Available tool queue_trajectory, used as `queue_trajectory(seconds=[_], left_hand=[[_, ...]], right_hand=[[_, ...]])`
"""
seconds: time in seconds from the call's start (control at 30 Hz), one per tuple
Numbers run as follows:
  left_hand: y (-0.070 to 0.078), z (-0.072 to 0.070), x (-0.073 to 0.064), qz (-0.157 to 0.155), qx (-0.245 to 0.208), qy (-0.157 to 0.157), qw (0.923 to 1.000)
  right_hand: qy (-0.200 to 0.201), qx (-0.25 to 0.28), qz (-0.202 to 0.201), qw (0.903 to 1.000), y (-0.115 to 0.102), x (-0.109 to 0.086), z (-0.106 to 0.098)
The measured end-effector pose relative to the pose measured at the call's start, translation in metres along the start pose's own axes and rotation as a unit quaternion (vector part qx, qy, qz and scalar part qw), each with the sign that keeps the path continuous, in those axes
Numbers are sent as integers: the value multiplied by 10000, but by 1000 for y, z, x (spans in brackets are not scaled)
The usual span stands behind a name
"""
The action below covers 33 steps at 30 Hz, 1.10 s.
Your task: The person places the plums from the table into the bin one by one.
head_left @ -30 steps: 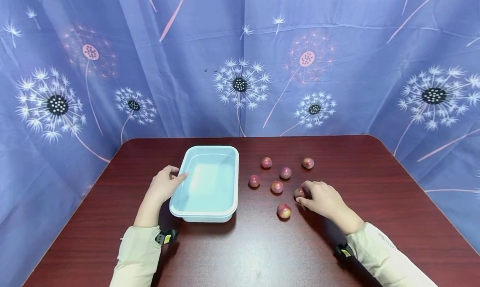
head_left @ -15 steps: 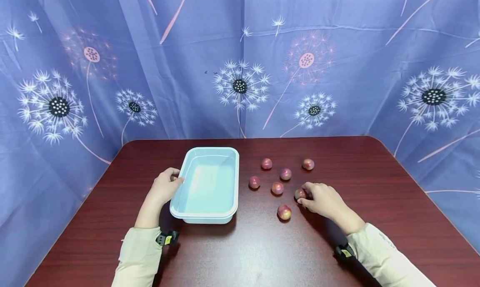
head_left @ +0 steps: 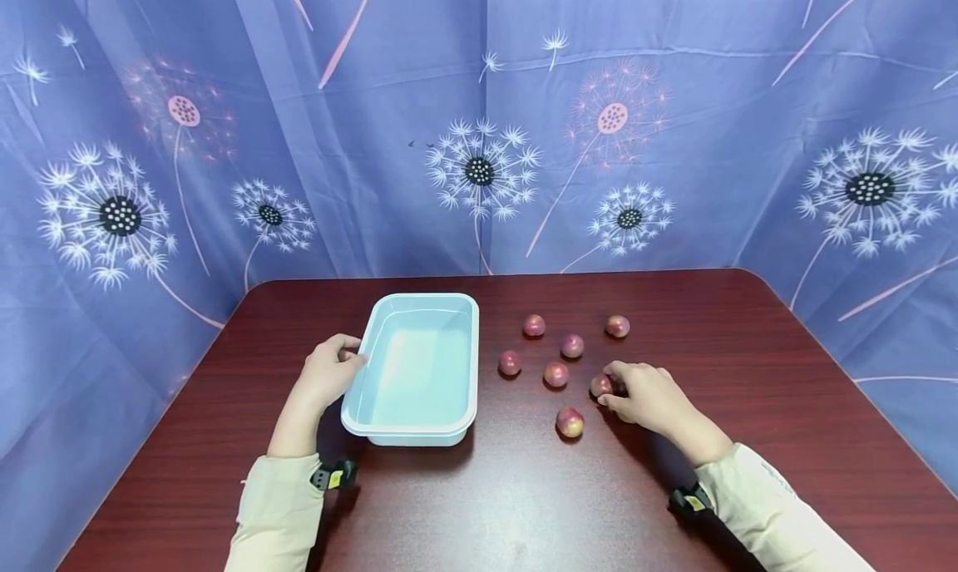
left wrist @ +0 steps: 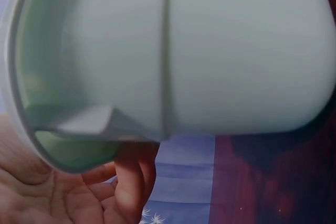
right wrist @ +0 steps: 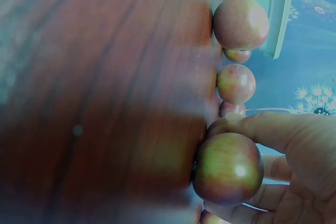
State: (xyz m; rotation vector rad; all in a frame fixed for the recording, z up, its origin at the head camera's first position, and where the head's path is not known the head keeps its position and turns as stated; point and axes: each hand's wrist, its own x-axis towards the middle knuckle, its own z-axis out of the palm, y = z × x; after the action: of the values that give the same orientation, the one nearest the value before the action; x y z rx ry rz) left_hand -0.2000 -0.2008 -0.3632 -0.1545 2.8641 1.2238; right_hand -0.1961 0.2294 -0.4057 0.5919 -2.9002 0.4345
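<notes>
My left hand (head_left: pixel 326 376) grips the left rim of a light blue plastic tub (head_left: pixel 422 372), thumb over the edge and fingers beneath. In the left wrist view the tub's pale side wall (left wrist: pixel 241 56) covers most of the picture, the fingers (left wrist: pixel 128 182) curling under its rim. Nothing lies inside the tub. On the right, my right hand (head_left: pixel 649 401) holds a red and yellow plum (head_left: pixel 601 386) on the table between thumb and fingers. The right wrist view shows this plum (right wrist: pixel 228 169) close up, the thumb and fingers on either side of it.
Several more plums lie loose between the tub and my right hand, one (head_left: pixel 570 422) nearest me and another (head_left: pixel 617 327) at the far right. The dark red wooden table (head_left: pixel 516 497) ends at a blue dandelion-print curtain (head_left: pixel 374 140).
The left thumb has drawn back slightly from inside the tub onto its rim. The right hand stays at the same plum, and the tub has hardly moved.
</notes>
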Motion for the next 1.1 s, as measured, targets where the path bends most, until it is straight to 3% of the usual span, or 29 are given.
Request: queue_trajectory(seconds=[0.5,1.1], left_hand=[[-3,1,3,5,-68,63,10000],[-2,-2,0,14,48,-9,10000]], right_hand=[[33,-152,77,9998,-4,-1,1],[556,-460,-326,9969,-8,-1,3]])
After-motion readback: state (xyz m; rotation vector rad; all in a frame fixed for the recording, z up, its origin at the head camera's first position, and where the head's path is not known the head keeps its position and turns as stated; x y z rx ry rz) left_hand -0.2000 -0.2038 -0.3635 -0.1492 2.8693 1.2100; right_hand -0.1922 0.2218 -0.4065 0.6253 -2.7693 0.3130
